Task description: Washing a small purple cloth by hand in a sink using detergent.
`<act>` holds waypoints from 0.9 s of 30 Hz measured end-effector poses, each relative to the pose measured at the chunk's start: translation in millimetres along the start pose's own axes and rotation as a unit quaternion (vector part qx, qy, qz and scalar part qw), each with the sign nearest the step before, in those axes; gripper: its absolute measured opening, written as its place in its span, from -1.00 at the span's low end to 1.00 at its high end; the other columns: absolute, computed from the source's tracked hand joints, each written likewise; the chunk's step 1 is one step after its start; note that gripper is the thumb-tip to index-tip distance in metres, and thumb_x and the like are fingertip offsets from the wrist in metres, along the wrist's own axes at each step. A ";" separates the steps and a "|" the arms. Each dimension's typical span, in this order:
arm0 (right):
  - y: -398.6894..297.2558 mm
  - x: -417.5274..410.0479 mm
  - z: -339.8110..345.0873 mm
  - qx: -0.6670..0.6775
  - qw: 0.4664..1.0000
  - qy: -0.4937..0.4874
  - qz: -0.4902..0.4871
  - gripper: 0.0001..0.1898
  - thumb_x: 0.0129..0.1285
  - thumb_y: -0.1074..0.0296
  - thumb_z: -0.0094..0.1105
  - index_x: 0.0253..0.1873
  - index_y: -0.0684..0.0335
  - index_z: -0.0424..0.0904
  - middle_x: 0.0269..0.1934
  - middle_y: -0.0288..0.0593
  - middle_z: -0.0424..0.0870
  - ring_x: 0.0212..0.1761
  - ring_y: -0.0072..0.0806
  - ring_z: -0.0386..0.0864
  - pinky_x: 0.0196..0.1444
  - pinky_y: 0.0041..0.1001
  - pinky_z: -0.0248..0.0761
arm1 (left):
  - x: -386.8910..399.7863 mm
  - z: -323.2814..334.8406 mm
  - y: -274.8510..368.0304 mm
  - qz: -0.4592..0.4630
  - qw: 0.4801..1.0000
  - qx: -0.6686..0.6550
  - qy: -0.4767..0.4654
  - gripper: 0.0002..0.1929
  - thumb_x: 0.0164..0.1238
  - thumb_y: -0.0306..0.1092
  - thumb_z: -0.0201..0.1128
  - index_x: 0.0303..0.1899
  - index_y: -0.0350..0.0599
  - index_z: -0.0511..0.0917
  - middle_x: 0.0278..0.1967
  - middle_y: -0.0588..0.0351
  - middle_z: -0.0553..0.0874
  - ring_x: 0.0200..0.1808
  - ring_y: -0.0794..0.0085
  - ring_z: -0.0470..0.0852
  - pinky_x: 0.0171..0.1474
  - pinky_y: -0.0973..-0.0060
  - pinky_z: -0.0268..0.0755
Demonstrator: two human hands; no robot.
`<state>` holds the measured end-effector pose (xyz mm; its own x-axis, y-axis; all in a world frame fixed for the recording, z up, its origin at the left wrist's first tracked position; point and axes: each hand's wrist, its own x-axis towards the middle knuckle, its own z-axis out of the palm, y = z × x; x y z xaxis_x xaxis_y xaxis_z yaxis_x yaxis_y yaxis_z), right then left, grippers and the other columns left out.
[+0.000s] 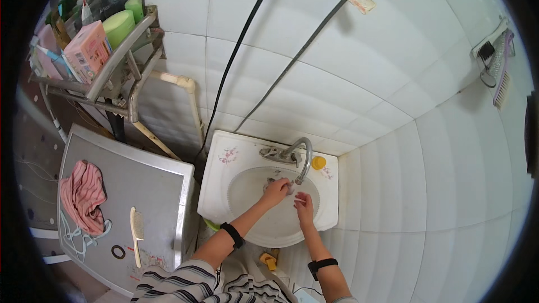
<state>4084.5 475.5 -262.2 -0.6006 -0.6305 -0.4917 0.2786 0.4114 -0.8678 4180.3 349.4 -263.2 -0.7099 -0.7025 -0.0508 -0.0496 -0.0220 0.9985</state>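
Note:
Both my hands are over the oval basin of a white ceramic washbasin (248, 214). My left hand (276, 191) is bent at the wrist, its fingers pinched on a small greyish item (290, 189), apparently wet cloth. Another dark grey patch (268, 182) shows beside that wrist; I cannot tell whether it is the same item or the drain. Just below the spout of the curved chrome faucet (309, 155), my right hand (305, 208) has its fingers half curled and apart, with nothing visible in them. Whether water runs is unclear.
A yellow cap (318, 163) sits beside the faucet. To the left, a grey-topped appliance (156, 193) bears a pink striped cloth (84, 198), a cream comb (137, 235) and a dark ring (118, 252). Above it, a metal rack (122, 67) holds toiletries. Brushes (501, 88) hang right.

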 end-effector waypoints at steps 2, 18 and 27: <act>-7.2 5.6 5.3 -0.127 0.956 0.019 -0.264 -0.54 0.07 0.62 -0.02 0.14 0.29 0.27 -0.10 -0.12 0.53 -0.09 -0.42 0.51 -0.05 -0.50 0.40 | 3.2 1.7 -2.5 0.034 0.997 0.066 -0.027 -0.86 0.12 -0.46 0.02 -0.28 -0.26 0.45 -0.36 -0.07 0.57 -0.26 0.13 0.57 -0.18 0.40 0.40; -7.5 34.4 32.3 -0.122 0.954 -0.082 -0.261 -0.83 0.21 0.33 0.05 -0.29 0.34 0.51 -0.50 -0.18 0.54 -0.61 -0.48 0.50 -0.51 -0.51 0.35 | -10.5 -36.0 -24.4 -0.041 0.997 0.057 0.037 -0.74 0.32 -0.18 0.02 -0.33 -0.24 0.40 -0.52 -0.02 0.56 -0.49 0.30 0.52 -0.38 0.38 0.36; -47.4 18.2 47.2 -0.344 0.912 0.105 -0.196 -0.71 0.18 0.20 0.08 -0.28 0.39 0.50 -0.51 0.09 0.57 -0.46 -0.12 0.57 -0.36 -0.31 0.43 | 2.4 -9.4 -22.4 -0.209 0.976 -0.011 0.056 -0.61 0.24 -0.06 0.13 -0.34 -0.31 0.41 -0.46 0.01 0.58 -0.40 0.42 0.56 -0.30 0.49 0.42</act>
<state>4095.7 413.4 -233.5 -0.7030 -0.7080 -0.0671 -0.4815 0.5432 -0.6878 4186.3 341.5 -285.5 -0.5486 -0.7027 -0.4530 -0.3027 -0.3382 0.8911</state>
